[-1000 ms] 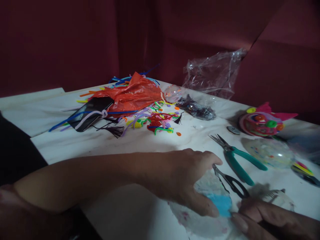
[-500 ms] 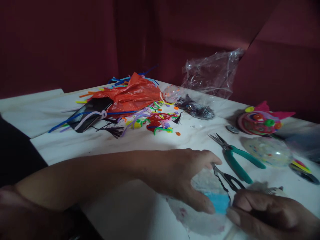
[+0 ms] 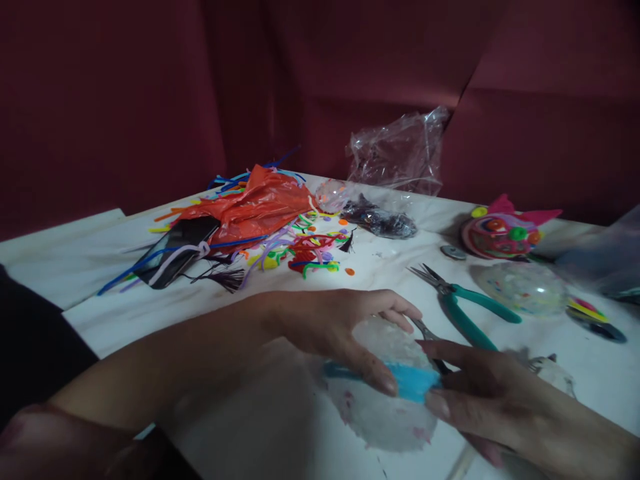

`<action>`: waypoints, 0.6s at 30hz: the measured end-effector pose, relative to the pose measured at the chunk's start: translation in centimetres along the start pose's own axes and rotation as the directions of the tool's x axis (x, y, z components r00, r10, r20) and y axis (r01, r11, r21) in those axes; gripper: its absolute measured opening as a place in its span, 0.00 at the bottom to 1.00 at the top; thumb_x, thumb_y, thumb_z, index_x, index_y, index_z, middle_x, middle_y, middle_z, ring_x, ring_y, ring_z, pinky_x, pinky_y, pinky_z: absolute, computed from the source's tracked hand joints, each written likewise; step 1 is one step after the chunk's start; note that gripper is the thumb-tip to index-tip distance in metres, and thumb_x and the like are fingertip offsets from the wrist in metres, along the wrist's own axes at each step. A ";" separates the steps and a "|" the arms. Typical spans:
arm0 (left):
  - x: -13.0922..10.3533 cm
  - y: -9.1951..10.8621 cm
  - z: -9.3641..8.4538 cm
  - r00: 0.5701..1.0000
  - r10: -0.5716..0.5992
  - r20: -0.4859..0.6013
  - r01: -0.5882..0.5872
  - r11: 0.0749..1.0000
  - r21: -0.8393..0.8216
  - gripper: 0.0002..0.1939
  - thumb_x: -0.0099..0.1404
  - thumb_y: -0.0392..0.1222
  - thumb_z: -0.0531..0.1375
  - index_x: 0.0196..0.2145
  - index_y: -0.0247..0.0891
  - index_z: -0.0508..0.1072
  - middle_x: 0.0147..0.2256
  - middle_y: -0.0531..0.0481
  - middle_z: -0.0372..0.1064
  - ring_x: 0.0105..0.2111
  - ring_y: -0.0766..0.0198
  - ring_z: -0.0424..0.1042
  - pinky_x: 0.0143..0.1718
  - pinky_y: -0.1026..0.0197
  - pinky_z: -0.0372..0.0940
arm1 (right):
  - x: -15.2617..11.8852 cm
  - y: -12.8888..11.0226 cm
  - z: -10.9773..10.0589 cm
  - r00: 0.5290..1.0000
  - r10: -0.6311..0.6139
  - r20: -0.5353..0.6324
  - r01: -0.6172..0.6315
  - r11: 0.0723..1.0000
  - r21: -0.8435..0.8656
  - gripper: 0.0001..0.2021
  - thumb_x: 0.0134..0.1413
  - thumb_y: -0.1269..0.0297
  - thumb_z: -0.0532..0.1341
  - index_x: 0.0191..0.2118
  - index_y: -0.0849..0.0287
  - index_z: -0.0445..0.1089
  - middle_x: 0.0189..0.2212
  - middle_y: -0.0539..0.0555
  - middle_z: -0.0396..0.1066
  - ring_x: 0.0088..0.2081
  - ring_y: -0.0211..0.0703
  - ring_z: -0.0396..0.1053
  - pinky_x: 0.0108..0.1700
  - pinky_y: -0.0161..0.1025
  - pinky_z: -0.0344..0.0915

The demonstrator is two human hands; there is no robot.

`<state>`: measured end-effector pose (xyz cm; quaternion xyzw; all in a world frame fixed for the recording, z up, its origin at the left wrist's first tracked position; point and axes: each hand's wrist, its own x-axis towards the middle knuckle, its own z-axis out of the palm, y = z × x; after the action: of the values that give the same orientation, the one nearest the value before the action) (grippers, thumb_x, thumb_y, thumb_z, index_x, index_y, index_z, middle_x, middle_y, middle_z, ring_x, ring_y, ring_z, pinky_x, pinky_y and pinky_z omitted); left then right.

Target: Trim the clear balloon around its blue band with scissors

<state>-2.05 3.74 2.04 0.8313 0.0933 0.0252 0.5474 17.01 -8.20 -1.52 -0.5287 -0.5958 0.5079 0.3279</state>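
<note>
A translucent, whitish rounded shell (image 3: 383, 423) with a few pink specks lies on the table before me. Around its middle runs a bright blue band (image 3: 417, 383). My left hand (image 3: 345, 340) curves over the shell from the left, thumb pressing on the band and fingers on the far side. At the band's right end, my right hand (image 3: 493, 393) grips band and shell between thumb and fingers. A pair of scissors (image 3: 424, 331) lies just behind the right fingertips, partly hidden by them. Teal-handled pliers (image 3: 463, 313) rest beyond both hands.
Behind lie a red plastic bag (image 3: 260, 207), a black packet (image 3: 183, 250) and coloured pipe cleaners (image 3: 273, 250). A clear bag (image 3: 395, 157) stands at the back. To the right are a decorated pink mask-like piece (image 3: 503, 230) and another translucent shell (image 3: 523, 288).
My right hand has shifted left from beside the scissors to the band's right end, its fingers stretching over the shell. More of the blue band shows. The view has moved slightly.
</note>
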 end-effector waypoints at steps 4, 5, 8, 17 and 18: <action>0.0 0.0 -0.2 1.000 -0.009 0.016 0.009 1.000 0.006 0.42 0.43 0.43 0.64 0.54 0.35 0.50 0.54 0.43 0.50 0.54 0.60 0.50 0.53 0.58 0.48 | 0.1 0.4 -0.3 0.998 0.006 0.063 -0.008 0.999 0.043 0.32 0.52 0.51 0.60 0.49 0.78 0.53 0.19 0.53 0.56 0.19 0.43 0.56 0.19 0.24 0.49; 0.0 0.1 -0.3 1.000 -0.011 0.017 0.011 1.000 0.013 0.43 0.43 0.43 0.64 0.54 0.34 0.49 0.55 0.43 0.48 0.55 0.60 0.49 0.54 0.58 0.46 | 0.1 0.7 -0.4 0.998 0.018 0.055 -0.020 0.999 0.039 0.33 0.52 0.51 0.60 0.50 0.78 0.52 0.21 0.54 0.56 0.19 0.43 0.56 0.18 0.23 0.49; -0.4 0.5 -0.6 0.998 -0.061 0.028 0.059 0.996 0.064 0.45 0.43 0.46 0.63 0.55 0.34 0.48 0.56 0.44 0.47 0.55 0.58 0.48 0.54 0.58 0.46 | 0.2 1.9 -0.3 1.000 -0.027 -0.008 0.027 0.999 0.035 0.32 0.54 0.51 0.62 0.51 0.75 0.53 0.20 0.52 0.55 0.18 0.42 0.55 0.16 0.23 0.46; -1.2 2.3 -0.3 0.983 -0.179 -0.044 0.184 0.953 0.242 0.44 0.44 0.48 0.61 0.55 0.36 0.47 0.53 0.44 0.53 0.51 0.56 0.55 0.49 0.55 0.53 | 1.2 0.7 0.1 0.994 -0.099 0.045 0.101 0.994 -0.034 0.23 0.53 0.52 0.61 0.45 0.70 0.62 0.21 0.52 0.55 0.19 0.43 0.56 0.14 0.24 0.43; -1.1 2.2 -0.3 0.984 -0.174 -0.047 0.181 0.950 0.254 0.43 0.44 0.48 0.60 0.55 0.36 0.47 0.52 0.44 0.53 0.50 0.56 0.56 0.48 0.55 0.53 | 1.3 0.7 0.0 0.995 -0.095 0.030 0.097 0.994 -0.042 0.24 0.53 0.52 0.61 0.46 0.70 0.61 0.22 0.52 0.56 0.21 0.45 0.58 0.14 0.24 0.47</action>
<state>-2.92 2.91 4.26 0.8831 0.1767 -0.0263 0.4338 16.87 -6.99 -2.36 -0.4994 -0.6360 0.4857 0.3319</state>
